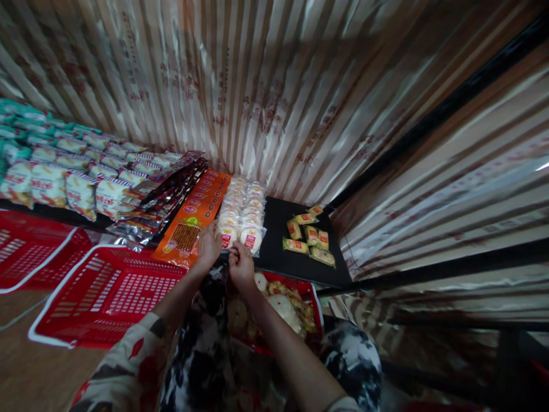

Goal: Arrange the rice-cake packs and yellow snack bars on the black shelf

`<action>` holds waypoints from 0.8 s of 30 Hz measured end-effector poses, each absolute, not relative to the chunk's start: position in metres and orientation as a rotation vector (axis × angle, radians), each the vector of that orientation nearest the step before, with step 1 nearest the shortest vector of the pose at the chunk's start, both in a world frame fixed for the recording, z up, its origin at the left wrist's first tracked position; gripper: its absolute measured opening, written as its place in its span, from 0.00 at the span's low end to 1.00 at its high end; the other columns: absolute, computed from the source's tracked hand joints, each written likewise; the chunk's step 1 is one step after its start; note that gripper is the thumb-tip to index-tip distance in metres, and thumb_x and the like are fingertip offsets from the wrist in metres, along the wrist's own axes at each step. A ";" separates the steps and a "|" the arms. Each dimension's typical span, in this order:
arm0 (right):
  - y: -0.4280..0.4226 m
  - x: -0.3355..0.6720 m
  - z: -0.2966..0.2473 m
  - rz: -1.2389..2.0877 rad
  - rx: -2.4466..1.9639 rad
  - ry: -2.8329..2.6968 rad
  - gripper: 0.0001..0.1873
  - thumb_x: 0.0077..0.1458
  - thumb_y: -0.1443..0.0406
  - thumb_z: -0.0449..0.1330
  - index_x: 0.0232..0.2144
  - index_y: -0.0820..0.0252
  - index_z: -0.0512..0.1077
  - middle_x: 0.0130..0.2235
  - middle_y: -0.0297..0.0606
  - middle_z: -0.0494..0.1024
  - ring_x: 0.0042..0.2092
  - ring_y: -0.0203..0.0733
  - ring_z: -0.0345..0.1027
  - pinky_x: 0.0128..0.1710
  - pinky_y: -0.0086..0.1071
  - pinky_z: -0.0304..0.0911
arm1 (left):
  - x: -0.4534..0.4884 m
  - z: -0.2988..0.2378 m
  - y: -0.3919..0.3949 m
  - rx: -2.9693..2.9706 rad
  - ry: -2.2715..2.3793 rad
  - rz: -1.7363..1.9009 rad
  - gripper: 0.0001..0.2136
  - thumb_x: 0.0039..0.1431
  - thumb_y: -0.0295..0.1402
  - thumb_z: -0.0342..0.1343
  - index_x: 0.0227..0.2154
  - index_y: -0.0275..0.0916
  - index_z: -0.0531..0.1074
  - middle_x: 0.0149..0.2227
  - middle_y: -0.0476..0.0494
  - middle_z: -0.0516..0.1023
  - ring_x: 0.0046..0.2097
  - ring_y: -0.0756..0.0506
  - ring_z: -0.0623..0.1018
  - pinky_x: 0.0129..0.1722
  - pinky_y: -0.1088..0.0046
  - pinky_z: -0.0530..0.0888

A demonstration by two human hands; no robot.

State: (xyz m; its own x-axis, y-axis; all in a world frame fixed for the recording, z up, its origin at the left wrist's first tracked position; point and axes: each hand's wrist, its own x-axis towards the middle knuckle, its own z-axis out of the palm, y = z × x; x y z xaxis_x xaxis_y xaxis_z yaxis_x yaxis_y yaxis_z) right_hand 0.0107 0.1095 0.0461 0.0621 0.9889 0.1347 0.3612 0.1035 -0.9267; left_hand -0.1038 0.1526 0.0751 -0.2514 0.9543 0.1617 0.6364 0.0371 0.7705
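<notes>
Two rows of round white cakes in clear wrappers (242, 213) lie on a black shelf (278, 252). My left hand (209, 246) rests at the near left end of these rows, fingers curled against the front packet. My right hand (241, 266) is closed in a pinch at the shelf's front edge, just below the front packets; what it pinches I cannot make out. Below my hands a red basket (309, 297) holds more wrapped cakes and snacks.
Orange flat packets (195, 217) and dark foil packets (167, 194) lie left of the cakes. Rows of white snack bags (64, 183) fill the far left. Several small yellow packets (309, 234) sit right. Empty red baskets (107, 292) stand lower left. A corrugated metal wall (274, 91) rises behind.
</notes>
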 end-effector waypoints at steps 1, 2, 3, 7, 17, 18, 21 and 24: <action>0.109 0.011 0.045 0.849 -1.405 -1.472 0.20 0.50 0.69 0.50 0.46 0.60 0.68 0.47 0.47 0.68 0.41 0.41 0.70 0.46 0.37 0.67 | -0.103 0.074 0.152 1.613 1.934 1.071 0.19 0.53 0.27 0.47 0.50 0.34 0.65 0.46 0.37 0.73 0.49 0.42 0.71 0.51 0.65 0.66; 0.109 0.010 0.045 0.843 -1.400 -1.485 0.19 0.49 0.70 0.50 0.45 0.61 0.69 0.47 0.47 0.68 0.41 0.42 0.70 0.46 0.37 0.66 | -0.103 0.072 0.152 1.619 1.948 1.067 0.20 0.53 0.28 0.48 0.50 0.34 0.65 0.45 0.36 0.73 0.49 0.41 0.71 0.51 0.64 0.66; 0.109 0.010 0.045 0.841 -1.397 -1.498 0.19 0.49 0.70 0.50 0.44 0.61 0.70 0.47 0.47 0.68 0.42 0.42 0.70 0.47 0.37 0.66 | -0.102 0.070 0.152 1.625 1.961 1.063 0.20 0.53 0.29 0.49 0.50 0.34 0.65 0.45 0.36 0.72 0.49 0.41 0.70 0.51 0.64 0.66; 0.105 0.012 0.046 0.790 -1.407 -1.536 0.18 0.49 0.70 0.51 0.42 0.58 0.72 0.48 0.43 0.68 0.47 0.43 0.66 0.50 0.38 0.63 | -0.100 0.063 0.149 1.675 1.995 1.049 0.21 0.53 0.30 0.51 0.51 0.34 0.63 0.47 0.35 0.70 0.52 0.39 0.67 0.53 0.61 0.64; 0.054 0.063 0.031 0.580 -1.463 -1.560 0.16 0.53 0.71 0.47 0.38 0.58 0.73 0.47 0.43 0.71 0.49 0.41 0.64 0.53 0.39 0.59 | -0.075 0.081 0.099 1.884 1.793 1.236 0.15 0.59 0.29 0.42 0.46 0.35 0.68 0.46 0.38 0.70 0.51 0.44 0.67 0.54 0.67 0.63; 0.046 0.074 0.026 0.580 -1.476 -1.579 0.17 0.53 0.71 0.47 0.39 0.58 0.73 0.46 0.43 0.72 0.49 0.41 0.64 0.52 0.40 0.59 | -0.068 0.080 0.090 1.910 1.706 1.236 0.15 0.59 0.27 0.41 0.45 0.36 0.68 0.45 0.39 0.71 0.51 0.45 0.68 0.54 0.68 0.63; 0.022 0.107 0.008 0.507 -1.554 -1.582 0.17 0.53 0.71 0.46 0.38 0.60 0.73 0.41 0.44 0.74 0.46 0.43 0.66 0.50 0.40 0.61 | -0.046 0.069 0.062 1.927 1.467 1.162 0.15 0.59 0.26 0.40 0.42 0.36 0.69 0.43 0.41 0.72 0.47 0.47 0.71 0.50 0.70 0.68; 0.003 0.133 -0.007 0.541 -1.684 -1.708 0.17 0.52 0.71 0.47 0.40 0.61 0.73 0.42 0.44 0.75 0.46 0.44 0.67 0.50 0.40 0.61 | -0.028 0.050 0.040 1.958 1.379 0.824 0.14 0.57 0.24 0.41 0.39 0.35 0.71 0.40 0.40 0.74 0.45 0.47 0.72 0.48 0.70 0.69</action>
